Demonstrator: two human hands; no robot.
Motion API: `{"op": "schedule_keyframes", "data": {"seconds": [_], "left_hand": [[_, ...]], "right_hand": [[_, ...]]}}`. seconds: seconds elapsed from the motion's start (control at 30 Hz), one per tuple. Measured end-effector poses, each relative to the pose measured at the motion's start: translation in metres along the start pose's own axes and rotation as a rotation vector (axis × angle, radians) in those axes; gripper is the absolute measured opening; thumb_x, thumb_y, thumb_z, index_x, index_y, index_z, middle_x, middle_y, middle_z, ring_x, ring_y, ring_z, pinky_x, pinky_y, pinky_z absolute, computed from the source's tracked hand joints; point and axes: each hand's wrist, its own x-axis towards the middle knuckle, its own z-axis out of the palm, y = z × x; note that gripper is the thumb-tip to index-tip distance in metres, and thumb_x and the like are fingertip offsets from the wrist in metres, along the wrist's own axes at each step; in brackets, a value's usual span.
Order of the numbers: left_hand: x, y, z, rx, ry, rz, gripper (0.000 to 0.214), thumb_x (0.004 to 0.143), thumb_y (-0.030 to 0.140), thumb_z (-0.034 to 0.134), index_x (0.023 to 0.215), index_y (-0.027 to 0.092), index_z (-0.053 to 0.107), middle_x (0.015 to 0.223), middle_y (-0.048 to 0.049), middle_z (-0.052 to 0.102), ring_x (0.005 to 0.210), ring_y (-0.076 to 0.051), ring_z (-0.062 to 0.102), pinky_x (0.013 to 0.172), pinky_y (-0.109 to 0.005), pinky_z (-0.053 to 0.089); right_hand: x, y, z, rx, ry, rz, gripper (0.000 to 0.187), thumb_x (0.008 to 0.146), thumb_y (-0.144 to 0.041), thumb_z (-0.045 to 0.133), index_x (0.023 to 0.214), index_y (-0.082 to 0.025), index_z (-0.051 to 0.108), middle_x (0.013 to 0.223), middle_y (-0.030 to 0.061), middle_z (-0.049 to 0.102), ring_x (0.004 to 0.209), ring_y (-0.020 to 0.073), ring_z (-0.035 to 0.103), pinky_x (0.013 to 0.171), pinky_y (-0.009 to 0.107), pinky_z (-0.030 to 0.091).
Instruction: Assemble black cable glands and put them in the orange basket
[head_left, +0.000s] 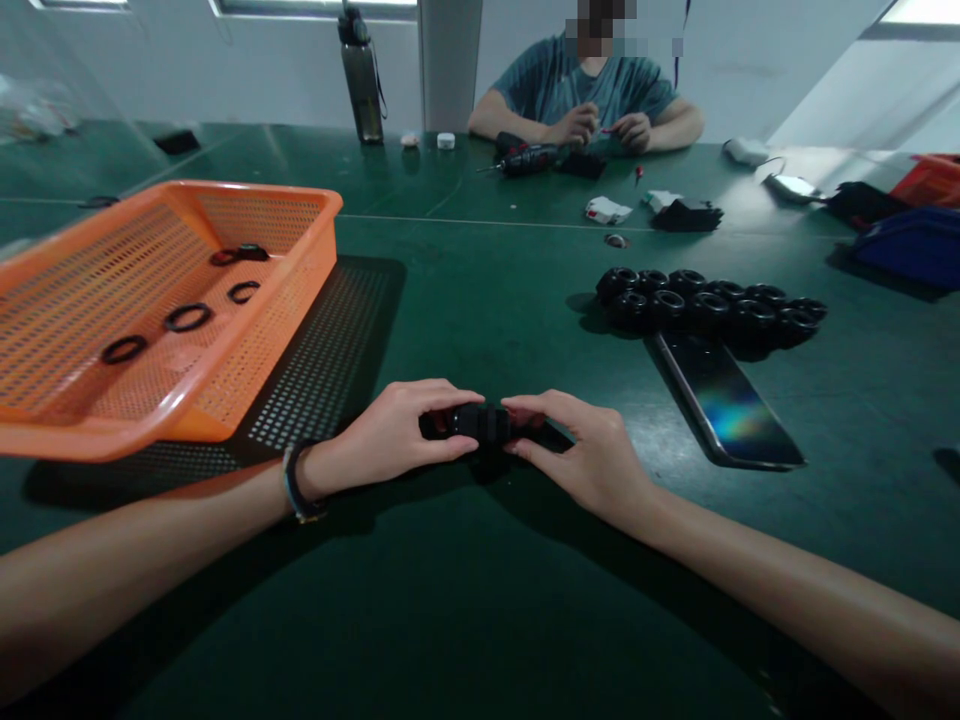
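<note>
Between my two hands, close above or on the green table, is a small black cylindrical part [491,425]. My left hand [412,425] pinches its left end between thumb and fingers. At its right end, the thumb and fingertips of my right hand [577,445] close on the same part. My fingers cover both ends, so its exact kind does not show. Ahead and to the right stands a cluster of black ring-shaped parts [709,305] with round holes. An orange perforated basket [300,270] at the left holds several black rings [187,318].
A smartphone [731,405] lies right of my hands, touching the black parts. Across the green table [465,620] sits another person [592,90], behind a power drill [529,160]. A dark bottle [364,85] stands at the back. A blue bin [911,245] is far right.
</note>
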Motion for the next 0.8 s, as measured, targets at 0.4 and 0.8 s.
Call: {"op": "schedule_keyframes", "data": {"seconds": [0.4,0.8], "left_hand": [[-0.0004,0.0001,-0.0005,0.018,0.004,0.006,0.031,0.078,0.027,0.065,0.106,0.014,0.066,0.093,-0.0054,0.069,0.081,-0.015,0.064,0.072,-0.023,0.048],[-0.0007,-0.0002,0.0002,0.003,0.011,0.003,0.031,0.077,0.027,0.066,0.106,0.015,0.066,0.093,-0.0047,0.069,0.08,-0.015,0.063,0.072,-0.023,0.048]], "right_hand": [[0.0,-0.0005,0.0005,-0.003,-0.023,0.015,0.026,0.071,-0.008,0.069,0.094,-0.018,0.066,0.082,0.0015,0.072,0.071,0.0145,0.066,0.067,0.027,0.055],[0.001,-0.0014,-0.0006,-0.015,-0.048,0.009,0.024,0.074,-0.011,0.067,0.096,-0.019,0.066,0.084,0.002,0.073,0.073,0.0158,0.067,0.067,0.029,0.056]]}}
